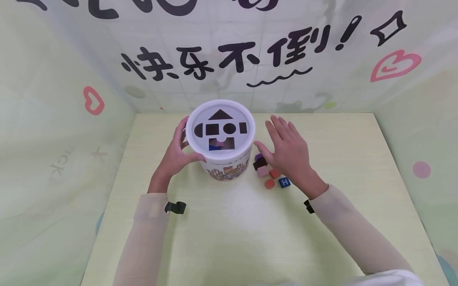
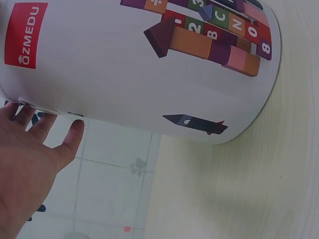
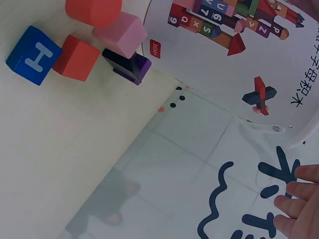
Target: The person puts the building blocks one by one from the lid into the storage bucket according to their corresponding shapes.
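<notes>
A white toy-block bucket [image 1: 229, 171] stands upright near the back of the table, its lid [image 1: 237, 115] on, with shaped cut-outs including a triangle, a square and a circle. My left hand [image 1: 177, 155] holds the bucket's left side just below the lid, thumb toward the front and fingers behind. To the right of the bucket, my right hand [image 1: 290, 153] hovers with fingers extended, holding nothing. Below that hand lie a blue block marked H [image 3: 35, 56], a red block [image 3: 77, 58], a round red block [image 1: 270, 184], a pink block [image 3: 119, 35], and black and purple blocks [image 1: 260, 163].
The pale wooden table [image 1: 222, 222] ends at a printed fabric wall [image 1: 214, 91] close behind the bucket. More fabric rises along both sides. Through the lid's lower cut-out, something blue and pink shows inside the bucket.
</notes>
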{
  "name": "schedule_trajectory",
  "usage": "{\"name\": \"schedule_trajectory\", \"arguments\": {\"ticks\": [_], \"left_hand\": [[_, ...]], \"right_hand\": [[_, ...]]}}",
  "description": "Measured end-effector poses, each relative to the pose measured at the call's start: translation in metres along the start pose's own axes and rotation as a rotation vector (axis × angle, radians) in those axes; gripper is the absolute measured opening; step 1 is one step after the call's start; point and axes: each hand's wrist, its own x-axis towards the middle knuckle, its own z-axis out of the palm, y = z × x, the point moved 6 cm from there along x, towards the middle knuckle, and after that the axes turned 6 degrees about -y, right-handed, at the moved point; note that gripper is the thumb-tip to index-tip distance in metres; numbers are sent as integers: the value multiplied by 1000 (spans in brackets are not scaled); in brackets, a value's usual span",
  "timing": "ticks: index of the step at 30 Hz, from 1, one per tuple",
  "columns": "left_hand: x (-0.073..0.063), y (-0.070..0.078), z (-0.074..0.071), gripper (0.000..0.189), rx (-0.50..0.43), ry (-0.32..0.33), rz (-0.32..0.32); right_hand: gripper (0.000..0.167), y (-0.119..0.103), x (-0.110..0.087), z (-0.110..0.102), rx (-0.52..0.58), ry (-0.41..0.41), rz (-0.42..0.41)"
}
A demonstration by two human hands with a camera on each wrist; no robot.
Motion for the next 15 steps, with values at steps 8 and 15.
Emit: {"name": "schedule_trajectory", "arguments": {"ticks": [8,15], "left_hand": [[0,0,0,114,3,1,-5],[0,1,0,115,3,1,-10]], "right_hand": [[67,10,-8,4,-3,-36,4],[65,14,-15,10,-5,-54,-12]]}}
